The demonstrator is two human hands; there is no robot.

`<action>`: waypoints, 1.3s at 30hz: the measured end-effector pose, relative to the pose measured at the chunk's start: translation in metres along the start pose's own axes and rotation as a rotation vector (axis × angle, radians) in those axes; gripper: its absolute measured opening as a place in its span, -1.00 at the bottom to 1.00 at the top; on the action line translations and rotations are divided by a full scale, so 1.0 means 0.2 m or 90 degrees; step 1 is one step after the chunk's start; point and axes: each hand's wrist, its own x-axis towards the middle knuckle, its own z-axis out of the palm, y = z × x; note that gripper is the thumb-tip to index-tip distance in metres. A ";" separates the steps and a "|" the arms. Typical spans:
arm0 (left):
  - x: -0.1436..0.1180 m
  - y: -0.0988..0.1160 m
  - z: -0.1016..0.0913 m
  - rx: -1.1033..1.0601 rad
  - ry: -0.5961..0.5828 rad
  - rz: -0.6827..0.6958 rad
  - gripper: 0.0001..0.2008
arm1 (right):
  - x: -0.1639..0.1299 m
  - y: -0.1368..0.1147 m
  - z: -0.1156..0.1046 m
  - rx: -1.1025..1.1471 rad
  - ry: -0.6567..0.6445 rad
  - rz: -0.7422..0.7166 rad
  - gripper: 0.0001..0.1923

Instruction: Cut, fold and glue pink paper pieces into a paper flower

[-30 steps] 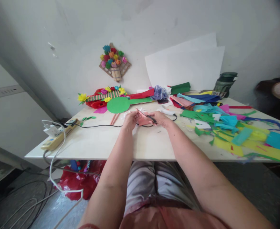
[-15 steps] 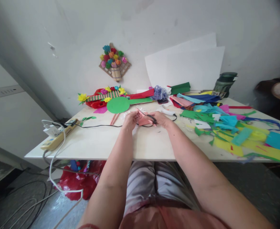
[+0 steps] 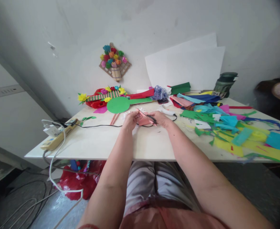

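Observation:
My right hand point(image 3: 161, 118) is closed around the black handles of a pair of scissors point(image 3: 152, 119), whose blades point left toward my other hand. Pinched in my left hand point(image 3: 132, 119) is a piece of salmon-pink paper point(image 3: 143, 119), which spans the space between both hands. The blades lie over or against this paper; whether they are cutting it I cannot tell. Just left of my left hand, narrow pink strips point(image 3: 115, 119) rest on the table. Behind the hands lies a green paper disc point(image 3: 118, 105) with a long green strip.
Colourful paper scraps point(image 3: 228, 127) spread over the table's right side. A white glue gun point(image 3: 166, 110) with a black cord lies beyond my right hand. A power strip point(image 3: 60, 135) sits at the left edge, and a dark green bottle point(image 3: 225, 85) stands at the back right.
Both hands stay in nearly the same place. The scissors and the pink paper have shifted only very slightly.

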 end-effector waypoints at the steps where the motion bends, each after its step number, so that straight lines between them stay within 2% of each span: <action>1: 0.00 0.00 0.00 -0.001 0.001 -0.001 -0.98 | 0.00 0.00 0.00 -0.002 -0.002 -0.004 -0.65; 14: -0.01 0.00 0.00 0.006 -0.005 0.014 -0.94 | 0.02 0.03 0.00 0.011 0.000 -0.017 -0.72; 22: -0.02 0.01 0.02 0.017 -0.008 -0.003 -0.92 | 0.00 0.00 0.01 0.001 -0.014 -0.005 -0.62; 39: -0.01 0.00 0.00 0.022 -0.029 -0.005 -0.94 | 0.01 0.03 0.00 -0.041 -0.017 -0.052 -0.52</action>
